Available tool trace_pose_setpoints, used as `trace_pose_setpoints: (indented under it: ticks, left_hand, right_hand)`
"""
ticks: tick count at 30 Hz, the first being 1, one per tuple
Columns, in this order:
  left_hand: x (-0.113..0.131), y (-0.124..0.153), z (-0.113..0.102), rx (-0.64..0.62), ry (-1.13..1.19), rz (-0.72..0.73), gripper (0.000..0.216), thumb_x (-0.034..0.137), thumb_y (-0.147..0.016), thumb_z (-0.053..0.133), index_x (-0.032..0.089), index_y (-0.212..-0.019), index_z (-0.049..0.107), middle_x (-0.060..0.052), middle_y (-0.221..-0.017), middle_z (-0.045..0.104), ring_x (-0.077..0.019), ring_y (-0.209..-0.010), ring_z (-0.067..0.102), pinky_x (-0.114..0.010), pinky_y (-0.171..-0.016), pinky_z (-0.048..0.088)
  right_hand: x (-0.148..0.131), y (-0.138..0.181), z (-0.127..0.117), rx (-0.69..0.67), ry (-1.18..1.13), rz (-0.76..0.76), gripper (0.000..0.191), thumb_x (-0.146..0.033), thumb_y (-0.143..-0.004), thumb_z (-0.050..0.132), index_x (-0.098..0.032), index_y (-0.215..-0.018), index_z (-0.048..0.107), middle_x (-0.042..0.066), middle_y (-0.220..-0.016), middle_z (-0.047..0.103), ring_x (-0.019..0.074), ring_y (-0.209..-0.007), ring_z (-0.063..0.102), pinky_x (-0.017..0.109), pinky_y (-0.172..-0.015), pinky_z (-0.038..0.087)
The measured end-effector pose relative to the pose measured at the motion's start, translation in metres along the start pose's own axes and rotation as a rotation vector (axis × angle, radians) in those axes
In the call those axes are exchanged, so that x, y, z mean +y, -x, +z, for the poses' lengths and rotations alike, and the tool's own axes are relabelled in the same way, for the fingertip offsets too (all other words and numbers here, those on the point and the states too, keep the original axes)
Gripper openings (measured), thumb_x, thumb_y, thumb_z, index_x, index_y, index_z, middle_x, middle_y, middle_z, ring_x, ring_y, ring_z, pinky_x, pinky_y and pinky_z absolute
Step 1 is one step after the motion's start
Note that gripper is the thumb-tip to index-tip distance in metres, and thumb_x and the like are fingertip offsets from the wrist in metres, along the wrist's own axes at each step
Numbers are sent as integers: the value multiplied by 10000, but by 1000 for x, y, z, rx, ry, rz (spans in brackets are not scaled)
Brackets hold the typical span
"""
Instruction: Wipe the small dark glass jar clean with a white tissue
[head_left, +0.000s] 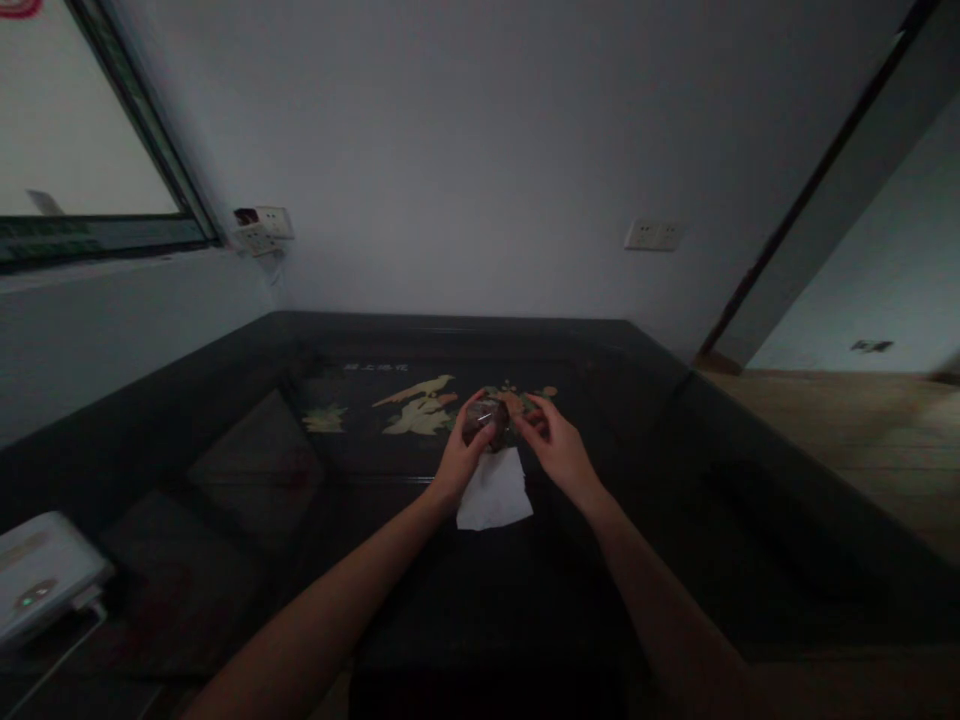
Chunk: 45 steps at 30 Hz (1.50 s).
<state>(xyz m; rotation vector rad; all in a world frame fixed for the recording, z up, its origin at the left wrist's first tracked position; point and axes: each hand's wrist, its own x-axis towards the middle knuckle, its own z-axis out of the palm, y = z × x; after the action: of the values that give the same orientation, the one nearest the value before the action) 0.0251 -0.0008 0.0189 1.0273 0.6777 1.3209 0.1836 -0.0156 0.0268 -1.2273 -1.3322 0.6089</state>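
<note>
My left hand (pixel 459 448) is wrapped round a small, dark brown, rounded object (pixel 486 420) with a shiny surface; its exact kind is too dim to make out. Close by on the right, my right hand (pixel 551 440) has its thumb and fingers bent together in a pinch at the object's right side. What lies between those fingertips, if anything, is unclear in this light. Just below both hands is a white piece of paper or tissue (pixel 495 492); whether it is held or lying on the dark surface cannot be told.
Behind the hands, a dark panel (pixel 352 450) bears pale bird and flower decoration. Dark cushions (pixel 259 450) rest at the left. A white device (pixel 49 570) with a cable and a green light sits at the left edge. Wall sockets (pixel 654 235) are on the far wall.
</note>
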Motion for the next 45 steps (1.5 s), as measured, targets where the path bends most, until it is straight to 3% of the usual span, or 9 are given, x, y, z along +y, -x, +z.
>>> trace_pose_setpoints:
  ticks: [6, 10, 14, 18, 23, 26, 33, 40, 45]
  left_hand:
    - [-10, -13, -9, 146, 200, -330, 480, 508, -798, 602, 157, -1124, 605, -87, -899, 715, -176, -636, 668, -283, -585, 527]
    - [-9, -16, -12, 123, 243, -432, 584, 650, -838, 442, 126, -985, 656, -91, -696, 700, -180, -546, 646, -285, -565, 520]
    - [-10, -18, -14, 131, 278, -436, 596, 644, -870, 381, 125, -942, 664, -95, -662, 692, -196, -603, 672, -297, -618, 543]
    - [-11, -19, -18, 139, 304, -313, 547, 608, -894, 373, 138, -945, 647, -80, -740, 708, -187, -641, 682, -287, -639, 550]
    - [-9, -15, -19, 71, 304, -247, 550, 593, -910, 348, 134, -1036, 624, -99, -862, 718, -174, -596, 669, -273, -571, 533]
    - [-9, -9, -14, -21, 289, -291, 587, 617, -900, 344, 130, -1086, 615, -125, -916, 714, -177, -577, 660, -287, -554, 528]
    - [-11, 1, -4, -49, 426, -342, 499, 555, -918, 380, 172, -1132, 618, -88, -884, 707, -190, -689, 651, -315, -618, 536]
    - [-10, -4, -9, 65, 551, -324, 474, 516, -940, 361, 190, -1162, 624, -72, -976, 708, -187, -800, 652, -303, -697, 521]
    - [-12, -3, -6, 116, 565, -314, 315, 253, -950, 398, 157, -1112, 651, -67, -979, 715, -172, -915, 656, -258, -832, 488]
  right_hand:
    - [21, 4, -12, -227, 471, 131, 396, -517, -502, 846, -235, -646, 609, 1, -586, 574, 175, -583, 550, 272, -536, 362]
    - [24, 10, -2, -404, 447, 139, 329, -387, -466, 871, -231, -561, 597, -3, -556, 598, 161, -534, 534, 268, -525, 342]
    - [25, 8, 6, -423, 376, 127, 170, -229, -542, 800, -223, -587, 636, -9, -563, 634, 160, -522, 554, 261, -517, 354]
    - [21, -5, -2, -230, 366, 101, 11, -200, -709, 631, -210, -711, 631, 31, -682, 667, 200, -630, 600, 292, -583, 399]
    - [0, -12, -21, 152, 368, 59, 287, -326, -910, 408, -181, -1124, 532, 123, -897, 681, 271, -805, 631, 375, -717, 438]
    - [-13, -2, -16, 304, 254, -129, 351, -342, -930, 429, -197, -1238, 515, 121, -933, 700, 264, -811, 660, 384, -749, 475]
    - [-13, 18, 14, -272, 375, -589, 451, -124, -914, 379, -240, -1320, 537, 47, -1403, 530, 203, -1357, 412, 457, -1110, 372]
    - [-14, 21, 15, -331, 517, -674, 428, -112, -906, 399, -203, -1283, 579, 82, -1356, 572, 193, -1341, 436, 462, -1115, 373]
    - [-19, 28, 24, -423, 580, -750, 470, -115, -905, 402, -170, -1361, 498, 87, -1406, 519, 200, -1364, 400, 478, -1150, 302]
